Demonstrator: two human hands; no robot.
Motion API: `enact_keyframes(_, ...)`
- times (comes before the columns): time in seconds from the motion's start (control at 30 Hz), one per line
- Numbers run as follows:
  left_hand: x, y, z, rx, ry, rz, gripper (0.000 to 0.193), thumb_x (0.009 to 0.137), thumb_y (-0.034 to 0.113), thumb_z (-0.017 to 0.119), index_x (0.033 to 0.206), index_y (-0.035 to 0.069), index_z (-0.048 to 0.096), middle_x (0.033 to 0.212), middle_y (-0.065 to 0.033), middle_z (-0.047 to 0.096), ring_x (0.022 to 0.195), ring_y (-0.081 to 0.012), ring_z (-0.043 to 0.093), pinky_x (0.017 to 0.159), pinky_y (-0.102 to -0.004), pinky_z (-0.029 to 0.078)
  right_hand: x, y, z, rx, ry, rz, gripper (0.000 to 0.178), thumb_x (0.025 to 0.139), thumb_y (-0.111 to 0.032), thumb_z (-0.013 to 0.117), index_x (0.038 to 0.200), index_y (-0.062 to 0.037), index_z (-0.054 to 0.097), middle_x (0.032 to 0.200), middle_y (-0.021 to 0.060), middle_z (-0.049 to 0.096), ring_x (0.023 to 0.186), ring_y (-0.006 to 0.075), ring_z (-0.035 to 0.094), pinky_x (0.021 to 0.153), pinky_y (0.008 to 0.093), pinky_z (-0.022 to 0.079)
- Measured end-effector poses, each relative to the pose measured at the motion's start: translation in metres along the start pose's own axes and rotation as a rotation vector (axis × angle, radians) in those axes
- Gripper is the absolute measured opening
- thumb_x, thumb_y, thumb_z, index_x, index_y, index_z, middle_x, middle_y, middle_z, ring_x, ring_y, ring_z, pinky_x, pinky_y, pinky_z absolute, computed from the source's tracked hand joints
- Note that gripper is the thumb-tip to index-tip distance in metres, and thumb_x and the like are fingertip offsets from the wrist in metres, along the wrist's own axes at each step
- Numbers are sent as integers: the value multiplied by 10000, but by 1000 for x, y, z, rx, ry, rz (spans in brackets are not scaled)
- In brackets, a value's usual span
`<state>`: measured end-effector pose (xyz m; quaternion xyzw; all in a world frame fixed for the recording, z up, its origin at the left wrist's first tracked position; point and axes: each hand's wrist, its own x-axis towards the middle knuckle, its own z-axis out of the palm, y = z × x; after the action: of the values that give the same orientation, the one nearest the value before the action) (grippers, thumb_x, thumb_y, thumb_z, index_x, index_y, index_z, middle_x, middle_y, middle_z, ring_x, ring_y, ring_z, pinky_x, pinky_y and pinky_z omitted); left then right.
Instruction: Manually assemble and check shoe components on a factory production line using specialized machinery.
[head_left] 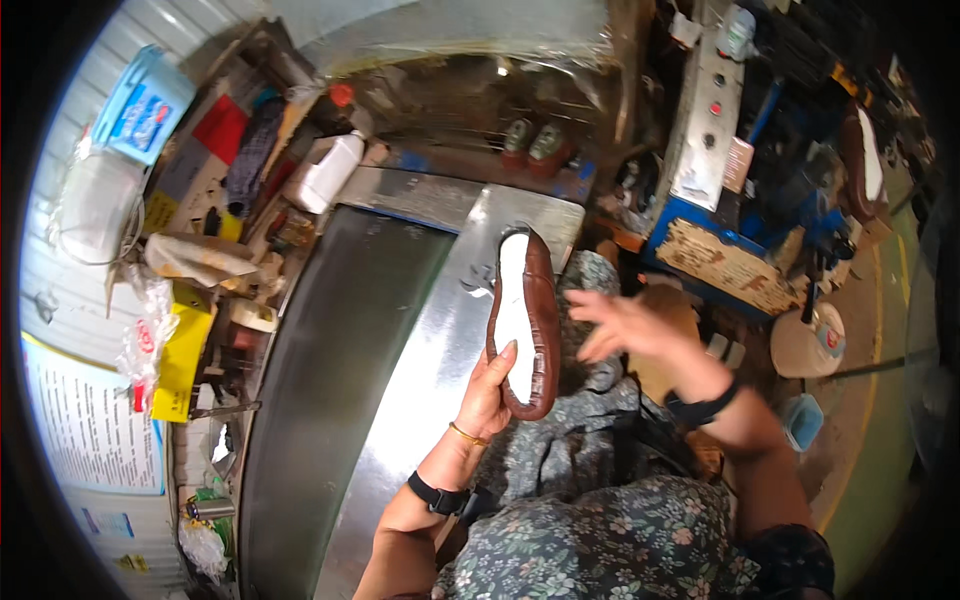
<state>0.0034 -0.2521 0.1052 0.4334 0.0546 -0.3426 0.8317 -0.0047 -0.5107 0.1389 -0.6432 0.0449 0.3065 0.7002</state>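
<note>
A brown leather shoe upper (pixel 540 330) with a white insole board facing up is gripped by my left hand (pixel 486 396). My thumb presses on the white underside near its lower end, while the fingers are behind the shoe. My right hand (pixel 615 325) is in the air to the right of the shoe, apart from it, with fingers spread and slightly blurred. Under the shoe's far end lies the shiny metal edge of a conveyor bench (pixel 420 330). Flowered cloth covers my lap below both hands.
The dark conveyor belt (pixel 330 330) runs along the left. Beyond the bench stand a pair of dark red shoes (pixel 535 148). A white plastic jug (pixel 328 172) lies at the far left. At right are a blue machine (pixel 730 250), a pinkish tub (pixel 805 345) and another shoe (pixel 865 165).
</note>
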Motion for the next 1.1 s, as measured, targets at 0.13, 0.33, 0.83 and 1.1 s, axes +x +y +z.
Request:
enact_keyframes(0.13,-8,35,-31,517,144,379,688,922,139,629,1483,5,255,1380,-128,483,1177,-168,537,973,-312,458,-70,-24,-145,-545,602,-477,339,972,-191,565,1258,-8,569,1086,81,656,853,154,638,769,312,533)
enact_keyframes(0.33,-41,7,-86,1781,248,531,958,743,209,778,1500,38,218,1447,-474,81,1304,-620,268,1045,-541,354,-219,-125,-277,-1560,1662,421,771,759,-455,730,1385,-94,460,1459,196,409,1163,393,551,949,430,475)
enact_keyframes(0.83,44,-16,86,1013,-208,532,384,911,143,641,1249,-25,568,1292,-203,580,1254,-291,529,1059,-368,389,-183,-45,-163,-1216,1669,-858,663,586,-57,752,1223,-55,570,1422,249,406,1273,399,433,994,498,413)
enact_keyframes(1.1,73,7,111,83,131,153,763,969,642,174,1353,42,446,1215,-145,589,1102,-279,577,980,-416,451,-88,17,14,-554,656,-955,927,774,-398,785,1490,-71,295,1481,230,324,1250,282,480,963,396,452)
